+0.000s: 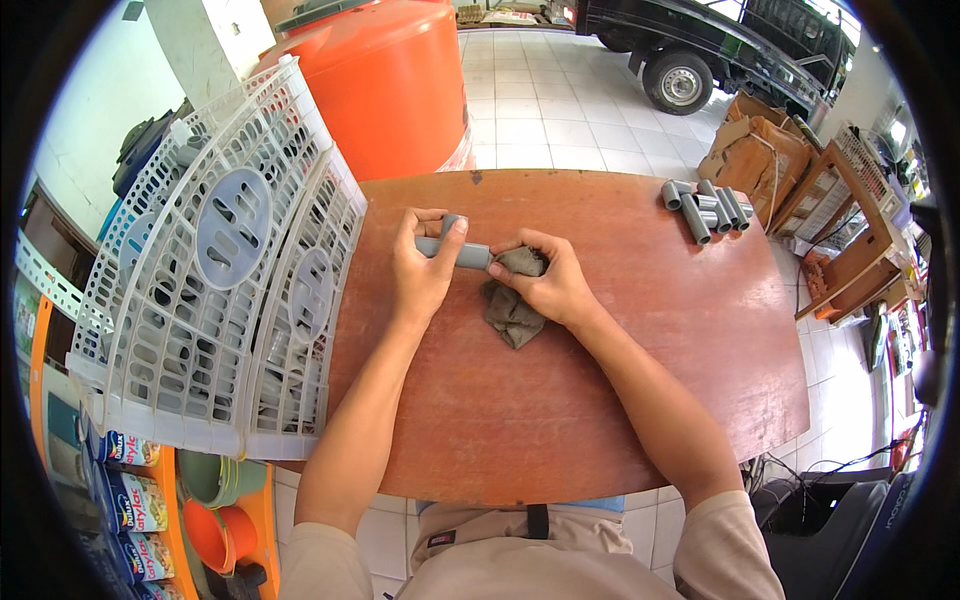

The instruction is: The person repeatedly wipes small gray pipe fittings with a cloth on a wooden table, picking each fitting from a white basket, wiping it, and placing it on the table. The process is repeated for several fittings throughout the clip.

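Note:
My left hand [424, 262] is closed around a grey plastic pipe tee fitting [472, 256], its side branch pointing away from me beside my thumb. In my right hand [551, 277] is a crumpled olive-brown cloth [517, 319], bunched at the tee's right end, with its lower part hanging towards the wooden table [570, 420]. Thumb and fingers of the right hand pinch the cloth close to that end. Several grey pipe fittings [697, 217] lie in a group at the table's far right corner.
White plastic crates [150, 405] holding grey fittings stand along the table's left side. Beyond the table is a large orange tank [375, 90]. A cardboard box [757, 157] and a wooden frame [862, 255] stand to the right; paint cans [135, 499] are at lower left.

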Tool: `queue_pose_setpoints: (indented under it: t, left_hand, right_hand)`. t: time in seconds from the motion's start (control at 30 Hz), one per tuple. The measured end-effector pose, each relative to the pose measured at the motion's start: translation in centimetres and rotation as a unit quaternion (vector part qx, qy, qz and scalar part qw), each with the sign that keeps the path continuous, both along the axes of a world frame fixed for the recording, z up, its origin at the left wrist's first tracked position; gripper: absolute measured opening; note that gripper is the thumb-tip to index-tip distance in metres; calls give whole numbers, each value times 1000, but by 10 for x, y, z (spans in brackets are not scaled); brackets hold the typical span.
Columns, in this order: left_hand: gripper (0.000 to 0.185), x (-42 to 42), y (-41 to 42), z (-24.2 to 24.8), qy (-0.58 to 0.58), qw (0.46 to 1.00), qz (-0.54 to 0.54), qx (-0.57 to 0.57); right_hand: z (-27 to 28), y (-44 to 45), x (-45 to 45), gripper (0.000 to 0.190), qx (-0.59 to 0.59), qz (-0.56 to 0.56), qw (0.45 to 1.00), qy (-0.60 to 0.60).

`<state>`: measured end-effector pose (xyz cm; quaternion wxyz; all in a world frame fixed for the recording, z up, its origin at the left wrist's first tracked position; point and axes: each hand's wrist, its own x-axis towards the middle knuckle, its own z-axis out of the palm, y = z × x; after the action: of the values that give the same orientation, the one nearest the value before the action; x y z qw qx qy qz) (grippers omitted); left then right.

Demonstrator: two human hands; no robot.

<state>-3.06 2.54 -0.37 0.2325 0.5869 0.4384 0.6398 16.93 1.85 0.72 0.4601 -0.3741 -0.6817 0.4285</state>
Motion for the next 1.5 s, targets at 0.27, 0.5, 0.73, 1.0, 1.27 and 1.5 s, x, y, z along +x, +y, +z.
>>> queue_pose_setpoints:
  t: [0.27, 0.5, 0.73, 1.0, 1.27, 1.5]
  left_hand:
    - [33, 1, -6, 7, 5, 999, -46, -10]
    - [40, -3, -6, 6, 51, 998, -37, -11]
    - [56, 9, -7, 3, -76, 994, -18, -79]
    - [69, -11, -4, 4, -265, 946, -71, -175]
    - [58, 18, -14, 1, -137, 977, -83, -137]
    - [66, 8, -13, 8, -248, 938, -136, -202]
  right_hand:
    - [1, 1, 5, 23, -60, -10, 997, 55]
    - [-2, -1, 2, 27, 11, -33, 999, -15]
    - [-5, 0, 2, 21, -49, -1, 997, 65]
    - [10, -6, 6, 15, -85, -87, 973, 195]
    - [4, -15, -21, 28, 295, -141, 944, -47]
    - [1, -14, -16, 34, 264, -48, 961, -65]
